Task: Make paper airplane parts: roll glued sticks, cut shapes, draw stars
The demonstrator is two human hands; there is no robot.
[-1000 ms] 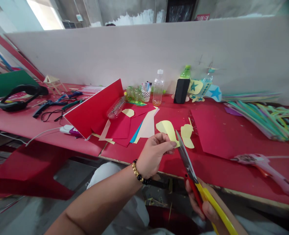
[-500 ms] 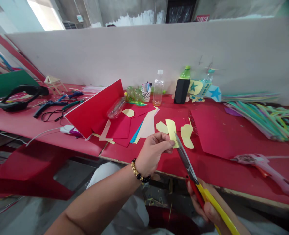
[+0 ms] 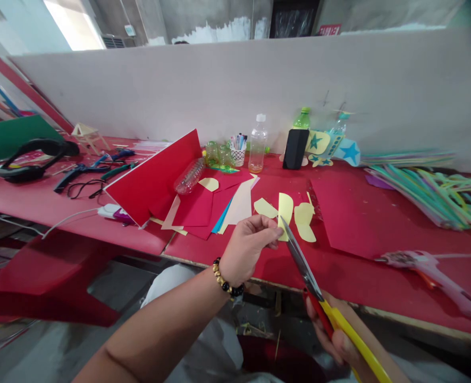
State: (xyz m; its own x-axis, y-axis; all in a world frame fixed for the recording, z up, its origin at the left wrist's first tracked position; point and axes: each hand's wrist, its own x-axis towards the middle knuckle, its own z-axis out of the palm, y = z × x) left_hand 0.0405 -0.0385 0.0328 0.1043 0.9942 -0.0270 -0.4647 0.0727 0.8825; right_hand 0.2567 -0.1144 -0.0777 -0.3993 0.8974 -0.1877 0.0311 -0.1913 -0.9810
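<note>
Between the thumb and fingers of my left hand [image 3: 251, 244] is a small piece of yellow paper [image 3: 285, 205], held upright above the table edge. My right hand [image 3: 335, 330] is closed around the red and yellow handles of a pair of scissors [image 3: 305, 266]. The blades point up and away, their tips at the lower part of the yellow paper; whether they are cutting into it I cannot tell. Behind lie a yellow paper cutout [image 3: 305, 221] and another yellow scrap [image 3: 265, 208] on the red table [image 3: 275, 268].
Red, blue and pale paper sheets [image 3: 237, 205] lie left of centre beside a standing red board [image 3: 159, 178]. A clear bottle [image 3: 258, 143], a pen cup [image 3: 238, 154] and a black phone [image 3: 295, 149] stand behind. At right are a glue gun [image 3: 430, 271] and coloured strips [image 3: 430, 197].
The yellow paper has turned and shifted slightly right in my left hand. The scissor tips have moved a little to the left. Both hands otherwise stay nearly in place.
</note>
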